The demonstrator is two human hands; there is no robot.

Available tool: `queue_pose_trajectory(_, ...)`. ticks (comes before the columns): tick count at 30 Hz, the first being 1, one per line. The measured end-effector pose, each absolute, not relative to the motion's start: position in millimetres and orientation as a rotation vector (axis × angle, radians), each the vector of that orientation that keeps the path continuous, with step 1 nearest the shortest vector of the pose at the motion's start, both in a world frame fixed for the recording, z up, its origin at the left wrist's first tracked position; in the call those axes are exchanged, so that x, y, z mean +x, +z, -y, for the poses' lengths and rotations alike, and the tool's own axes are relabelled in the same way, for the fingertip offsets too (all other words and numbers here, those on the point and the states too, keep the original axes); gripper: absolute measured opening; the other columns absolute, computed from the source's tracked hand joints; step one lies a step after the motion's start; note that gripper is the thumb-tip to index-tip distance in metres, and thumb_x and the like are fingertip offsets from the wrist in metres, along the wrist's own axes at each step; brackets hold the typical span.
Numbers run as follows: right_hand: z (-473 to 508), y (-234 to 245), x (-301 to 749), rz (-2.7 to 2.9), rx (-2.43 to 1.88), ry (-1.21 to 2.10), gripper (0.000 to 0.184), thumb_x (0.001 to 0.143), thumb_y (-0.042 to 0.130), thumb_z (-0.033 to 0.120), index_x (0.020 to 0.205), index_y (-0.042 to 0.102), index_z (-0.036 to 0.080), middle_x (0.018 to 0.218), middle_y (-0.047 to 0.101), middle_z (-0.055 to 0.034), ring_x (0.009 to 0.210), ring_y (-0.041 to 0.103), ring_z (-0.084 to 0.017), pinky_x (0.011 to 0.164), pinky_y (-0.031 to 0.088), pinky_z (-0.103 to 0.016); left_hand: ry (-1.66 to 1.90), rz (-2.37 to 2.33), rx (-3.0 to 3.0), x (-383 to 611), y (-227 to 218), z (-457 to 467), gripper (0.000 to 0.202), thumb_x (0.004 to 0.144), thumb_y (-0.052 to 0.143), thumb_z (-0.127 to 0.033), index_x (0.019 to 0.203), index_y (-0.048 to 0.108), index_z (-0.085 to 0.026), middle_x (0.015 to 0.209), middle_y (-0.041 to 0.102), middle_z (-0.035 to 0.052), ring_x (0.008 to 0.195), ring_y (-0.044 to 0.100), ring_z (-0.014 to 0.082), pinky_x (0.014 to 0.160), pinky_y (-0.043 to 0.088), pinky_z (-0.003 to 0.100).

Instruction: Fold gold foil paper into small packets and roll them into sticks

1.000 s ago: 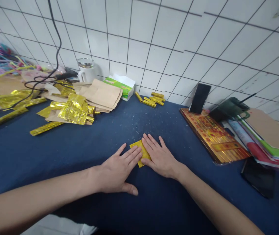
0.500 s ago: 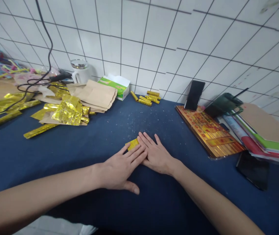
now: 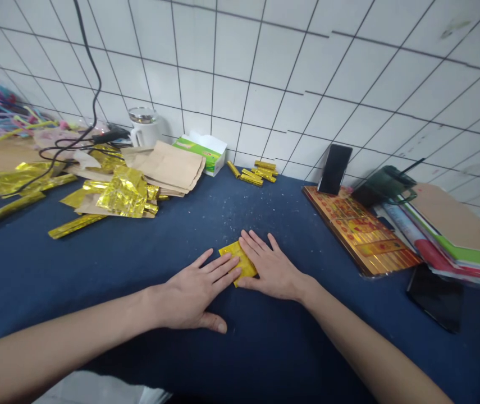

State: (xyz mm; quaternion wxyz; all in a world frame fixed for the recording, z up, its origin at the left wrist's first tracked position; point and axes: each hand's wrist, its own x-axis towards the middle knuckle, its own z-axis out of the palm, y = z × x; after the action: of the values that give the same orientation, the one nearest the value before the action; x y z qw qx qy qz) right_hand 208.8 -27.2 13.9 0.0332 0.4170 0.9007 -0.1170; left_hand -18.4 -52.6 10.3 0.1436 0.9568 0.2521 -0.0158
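A small square of gold foil (image 3: 240, 262) lies flat on the dark blue tablecloth (image 3: 109, 280), between my two hands. The fingertips of my left hand (image 3: 193, 293) rest on its left part. My right hand (image 3: 270, 270) presses flat on its right side, and the foil's middle edges are partly hidden under my fingers. Neither hand grips it. Farther back stands a small group of folded gold foil bars (image 3: 252, 173). To the left lies a heap of crumpled gold foil (image 3: 124, 193) on brown paper sheets (image 3: 164, 165).
A white mug (image 3: 145, 128) and a green tissue box (image 3: 201, 154) stand against the tiled wall. A phone (image 3: 334, 169) leans on a red-gold printed board (image 3: 361, 233). Another phone (image 3: 435, 297) lies flat beside a stack of folders (image 3: 446, 235). A black cable (image 3: 92, 101) hangs down at left.
My hands have drawn slightly apart, and more of the gold foil square shows between them than half a second ago. The foil now sits turned, with its corner lower, and the view has shifted slightly.
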Motion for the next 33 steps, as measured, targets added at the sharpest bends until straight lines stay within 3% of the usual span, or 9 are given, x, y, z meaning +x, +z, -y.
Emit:
queue_pose_trajectory(4,34.4,25.7,193.9,-2.787,1.304,-0.405,0.085,0.081,0.026,0.065,0.141,0.003,0.01,0.148,0.002,-0.0123,0.135,0.001,-0.025,0.105,0.004,-0.054,0.004,-0.716,2.772,-19.0,8.9,52.7,0.088,0.077,0.034,-0.07,0.141,0.006,-0.016,0.147,0.01,0.0121,0.135,0.006,0.0264,0.107,0.0,0.049)
queue_pose_trajectory(8,45.3,25.9,177.3,-2.877,1.104,-0.437,0.083,0.082,0.024,0.066,0.141,0.007,0.01,0.148,0.002,-0.0129,0.135,-0.001,-0.023,0.107,0.0,-0.051,0.033,-0.723,2.774,-18.5,9.9,52.6,0.089,0.074,0.035,-0.072,0.139,0.019,-0.014,0.145,0.02,0.0142,0.135,0.007,0.0294,0.107,0.001,0.05)
queue_pose_trajectory(14,41.5,13.5,198.8,-2.83,1.199,-0.275,0.076,0.085,0.022,0.062,0.141,0.008,0.012,0.148,0.009,-0.0129,0.135,0.007,-0.026,0.106,0.008,-0.054,0.014,-0.719,2.774,-18.4,8.5,52.7,0.09,0.076,0.033,-0.071,0.141,0.003,-0.016,0.148,0.008,0.011,0.135,0.005,0.0253,0.107,0.0,0.048)
queue_pose_trajectory(21,39.2,11.5,211.6,-2.799,1.294,-0.26,0.059,0.092,0.013,0.049,0.141,0.011,0.016,0.148,0.01,-0.0064,0.135,0.006,-0.023,0.106,0.01,-0.054,-0.008,-0.72,2.767,-19.3,9.3,53.7,0.087,0.077,0.032,-0.07,0.141,0.002,-0.018,0.148,0.008,0.0095,0.135,0.006,0.0249,0.107,-0.001,0.048)
queue_pose_trajectory(28,38.6,8.3,215.0,-2.802,1.333,-0.213,0.058,0.092,0.017,0.047,0.141,0.009,0.019,0.148,0.012,-0.0054,0.135,0.007,-0.025,0.105,0.012,-0.056,-0.082,-0.731,2.748,-20.6,17.2,53.8,0.085,0.078,0.034,-0.068,0.141,0.004,-0.02,0.147,0.008,0.0096,0.135,0.006,0.0252,0.107,0.0,0.05)
queue_pose_trajectory(33,39.6,6.9,212.9,-2.803,1.33,-0.179,0.057,0.092,0.018,0.047,0.141,0.012,0.02,0.148,0.013,-0.0051,0.134,0.009,-0.027,0.103,0.015,-0.058,-0.004,-0.735,2.775,-1.5,31.6,52.3,0.095,0.073,0.036,-0.072,0.141,0.004,-0.015,0.147,0.006,0.0134,0.135,0.001,0.0278,0.106,0.0,0.053)
